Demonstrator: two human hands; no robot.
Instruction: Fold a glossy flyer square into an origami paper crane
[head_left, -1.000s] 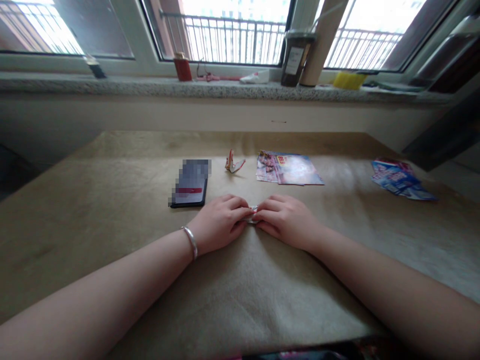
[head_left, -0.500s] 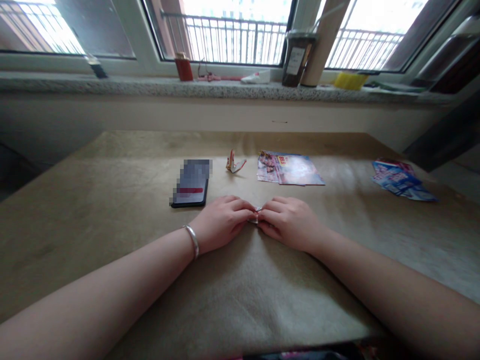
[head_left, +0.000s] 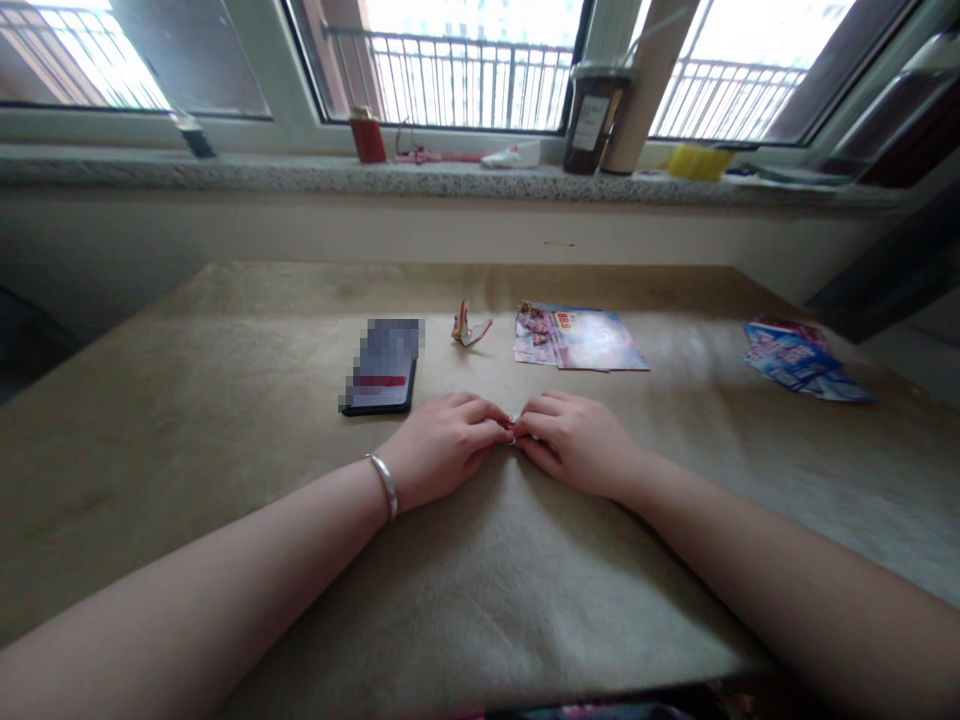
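Note:
Both hands meet over the middle of the table. My left hand (head_left: 450, 445), a silver bangle on its wrist, pinches the left side of a small piece of folded paper (head_left: 513, 432). The fingers of my right hand (head_left: 574, 440) are closed on its right side. Only a whitish and reddish sliver of the paper shows between the fingertips; the rest is hidden. Just beyond the hands stands a small folded paper figure (head_left: 470, 330), cream with red edges, with pointed parts sticking up.
A phone (head_left: 382, 365) with a blurred-out screen lies left of the paper figure. Printed sheets (head_left: 592, 340) lie behind my right hand, and blue and red printed papers (head_left: 806, 360) at the far right. The granite sill (head_left: 450, 178) holds a red lighter-like item (head_left: 367, 135) and a dark lidded cup (head_left: 592, 120).
My fingertips have shifted slightly and draw closer together, so less of the folded paper shows between them. Everything else on the table looks the same.

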